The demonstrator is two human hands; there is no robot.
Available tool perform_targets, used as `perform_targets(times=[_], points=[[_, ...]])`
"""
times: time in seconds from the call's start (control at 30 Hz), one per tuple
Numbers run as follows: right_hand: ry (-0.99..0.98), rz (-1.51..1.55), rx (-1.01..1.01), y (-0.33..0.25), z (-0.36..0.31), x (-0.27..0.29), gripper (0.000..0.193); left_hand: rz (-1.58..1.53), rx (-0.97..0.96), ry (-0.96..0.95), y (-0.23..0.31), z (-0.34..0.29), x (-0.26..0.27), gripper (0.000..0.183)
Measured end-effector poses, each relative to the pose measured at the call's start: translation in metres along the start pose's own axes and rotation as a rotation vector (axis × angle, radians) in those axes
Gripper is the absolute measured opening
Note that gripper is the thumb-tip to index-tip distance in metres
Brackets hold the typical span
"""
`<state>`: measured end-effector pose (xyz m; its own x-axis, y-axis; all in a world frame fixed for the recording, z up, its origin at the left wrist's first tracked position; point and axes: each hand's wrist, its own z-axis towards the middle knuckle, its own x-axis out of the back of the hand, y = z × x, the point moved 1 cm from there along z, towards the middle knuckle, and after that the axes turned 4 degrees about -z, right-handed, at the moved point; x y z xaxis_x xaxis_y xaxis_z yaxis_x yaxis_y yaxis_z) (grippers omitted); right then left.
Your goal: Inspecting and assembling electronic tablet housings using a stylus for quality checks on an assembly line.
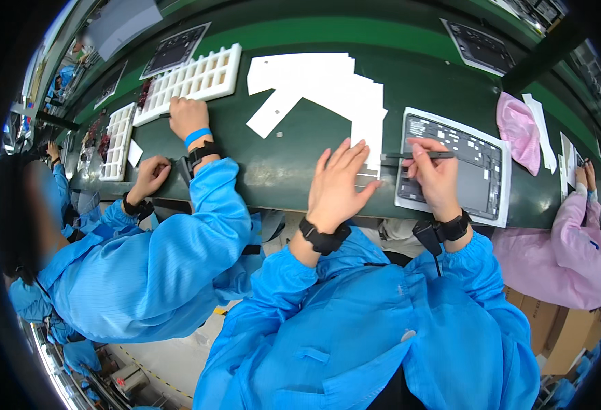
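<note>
My left hand (338, 179) lies on a white sheet (367, 130) with its fingers stretched out. Beside its fingertips, a few small grey strips (369, 173) show on that sheet. In my right hand (435, 179) is a pair of dark tweezers (444, 155), pinched between thumb and fingers. The tweezers point left, with their tips above the sheet's right edge. Under and beside my right hand sits a dark grey tablet-like housing (474, 179) with a white border (507, 184). Whether the tips grip anything is too small to tell.
More white sheets (307, 72) fan out on the green table (266, 164). To the right lies a pink cloth (517, 130). At left, a co-worker in blue (157, 273) works by white compartment trays (198, 80). Someone in pink (587, 253) sits at right.
</note>
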<state>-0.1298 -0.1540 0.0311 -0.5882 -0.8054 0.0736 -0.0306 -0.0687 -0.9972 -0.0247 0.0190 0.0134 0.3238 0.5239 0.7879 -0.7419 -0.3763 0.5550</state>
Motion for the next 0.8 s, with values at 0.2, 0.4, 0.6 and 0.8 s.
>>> perform_targets(times=[0.2,0.4,0.6,0.8], points=[[0.221,0.022,0.03,-0.011,0.001,0.134,0.02,-0.009,0.01,-0.028,0.003,-0.001,0.005,0.051],[0.337,-0.012,0.001,0.035,0.001,0.276,0.018,-0.131,-0.126,0.088,0.097,0.034,0.008,0.027],[0.117,-0.114,-0.009,0.05,0.01,0.284,0.015,-0.108,-0.246,-0.25,0.187,0.098,-0.084,0.034],[0.074,-0.264,0.063,0.035,0.005,0.269,0.014,0.005,-0.428,-0.299,0.186,0.113,-0.15,0.049]])
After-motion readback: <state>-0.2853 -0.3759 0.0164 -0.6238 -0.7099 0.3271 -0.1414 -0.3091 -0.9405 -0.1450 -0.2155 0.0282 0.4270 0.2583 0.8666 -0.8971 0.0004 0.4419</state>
